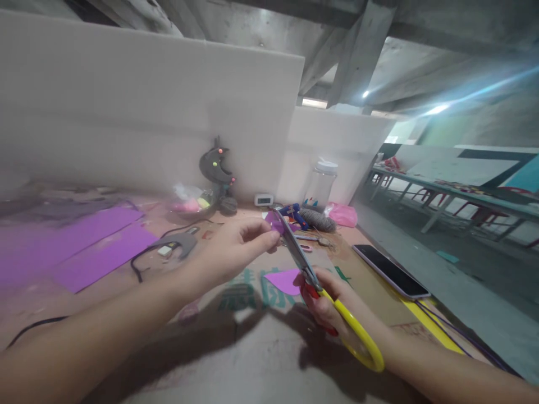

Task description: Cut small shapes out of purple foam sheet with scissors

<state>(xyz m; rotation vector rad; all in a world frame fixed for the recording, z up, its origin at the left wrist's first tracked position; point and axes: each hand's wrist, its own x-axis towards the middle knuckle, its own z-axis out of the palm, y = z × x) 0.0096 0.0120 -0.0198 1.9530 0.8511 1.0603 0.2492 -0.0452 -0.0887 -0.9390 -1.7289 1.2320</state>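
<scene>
My left hand [248, 241] pinches a small piece of purple felt or paper [274, 222] between thumb and fingers. In my right hand [332, 303] is a pair of scissors [356, 331] with yellow and red handles. Their blades point up and away, touching or just beside the purple piece; I cannot tell whether they bite into it. Below them a pink-purple cut piece [282, 281] lies on the cardboard-covered table, partly behind my right hand. Larger purple sheets [105, 249] lie at the left, blurred by motion.
A dark crescent-shaped ornament [215, 164] stands by the white partition [147, 101]. Behind my hands are a small digital clock [264, 200], a clear bottle [322, 182], a blue glue gun [300, 216], grey yarn [319, 220] and a pink bag [342, 214]. A phone [391, 270] lies at the right edge.
</scene>
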